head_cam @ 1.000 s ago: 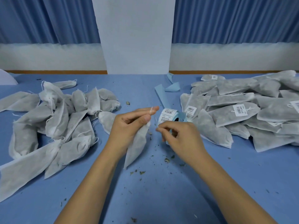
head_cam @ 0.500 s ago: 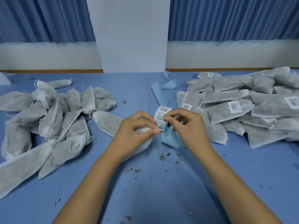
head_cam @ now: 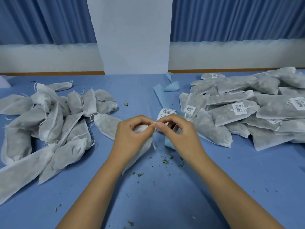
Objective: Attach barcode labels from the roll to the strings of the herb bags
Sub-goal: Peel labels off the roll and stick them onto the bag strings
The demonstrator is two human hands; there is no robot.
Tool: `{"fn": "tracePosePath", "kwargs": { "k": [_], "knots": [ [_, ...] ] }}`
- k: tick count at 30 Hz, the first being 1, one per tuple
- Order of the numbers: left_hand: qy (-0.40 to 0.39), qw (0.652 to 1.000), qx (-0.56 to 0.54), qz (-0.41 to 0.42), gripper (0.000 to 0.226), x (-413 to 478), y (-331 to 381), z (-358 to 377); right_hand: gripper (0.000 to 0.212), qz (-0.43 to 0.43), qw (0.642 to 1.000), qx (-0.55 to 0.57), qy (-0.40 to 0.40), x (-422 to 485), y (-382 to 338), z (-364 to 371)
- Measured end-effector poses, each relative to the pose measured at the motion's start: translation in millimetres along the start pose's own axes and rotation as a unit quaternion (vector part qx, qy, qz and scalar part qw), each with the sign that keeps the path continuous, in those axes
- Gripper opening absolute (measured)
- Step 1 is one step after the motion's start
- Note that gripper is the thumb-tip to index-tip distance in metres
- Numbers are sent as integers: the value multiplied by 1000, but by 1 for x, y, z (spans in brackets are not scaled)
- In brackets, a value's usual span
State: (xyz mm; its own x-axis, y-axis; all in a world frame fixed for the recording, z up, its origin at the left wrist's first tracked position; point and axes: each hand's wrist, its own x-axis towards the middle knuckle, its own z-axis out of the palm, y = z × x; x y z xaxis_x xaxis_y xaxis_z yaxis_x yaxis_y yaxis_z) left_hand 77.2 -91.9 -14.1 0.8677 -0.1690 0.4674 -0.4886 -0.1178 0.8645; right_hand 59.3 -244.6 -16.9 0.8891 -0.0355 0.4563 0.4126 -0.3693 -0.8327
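Your right hand [head_cam: 182,135] moved in to meet left hand [head_cam: 132,135], fingertips touching. Left grips herb-filled bag [head_cam: 140,156], pinching string [head_cam: 154,142]; right pinches same string. Label roll [head_cam: 166,112] just behind, on surface [head_cam: 148,195].

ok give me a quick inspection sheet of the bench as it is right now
surface: blue table cover, flat, strewn with crumbs.
job's things: unlabelled herb bags piled left; labelled herb bags piled right; label roll behind the hands; held herb bag between the piles.
clutter: herb crumbs near the hands; spent blue backing strip trailing toward the far edge.
hands: left hand grips the held herb bag; right hand pinches its string; whether a label is in the pinch cannot be told.
cables: nothing seen.
surroundings: blue curtains, white pillar, pale wall below the curtains.
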Motion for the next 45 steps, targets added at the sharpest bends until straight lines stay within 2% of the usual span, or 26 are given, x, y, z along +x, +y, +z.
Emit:
{"fn": "tracePosePath", "kwargs": {
  "k": [3,8,11,13,16,19,25,30,39,45],
  "knots": [
    [-14,1000,-6,-10,13,-2,0,3,12,-20,1000,-11,-10,0,-3,-1],
    [3,996,-63,-59,25,3,1,0,15,-55,998,-33,-9,2,-5,-6],
    [-58,988,-102,-102,25,3,4,1,13,-109,983,-141,43,1,-3,-2],
    [-57,986,-109,-113,27,2,5,4,12,-116,977,-176,36,2,0,0],
    [15,989,-91,-112,30,2,3,8,3,-71,990,-118,25,2,2,-2],
    [39,989,-86,-115,25,2,3,8,11,-62,996,-54,46,0,-2,-4],
    [13,989,-92,-116,17,2,5,8,11,-100,991,-74,48,-2,-5,-2],
    [3,991,-71,-109,16,3,5,5,21,19,999,22,37,0,-3,-2],
    [-19,994,-57,-90,16,3,3,6,26,71,985,156,-3,7,0,-12],
    [-21,994,-58,-91,17,2,1,6,24,80,974,214,5,7,-1,-14]
  ]
}}
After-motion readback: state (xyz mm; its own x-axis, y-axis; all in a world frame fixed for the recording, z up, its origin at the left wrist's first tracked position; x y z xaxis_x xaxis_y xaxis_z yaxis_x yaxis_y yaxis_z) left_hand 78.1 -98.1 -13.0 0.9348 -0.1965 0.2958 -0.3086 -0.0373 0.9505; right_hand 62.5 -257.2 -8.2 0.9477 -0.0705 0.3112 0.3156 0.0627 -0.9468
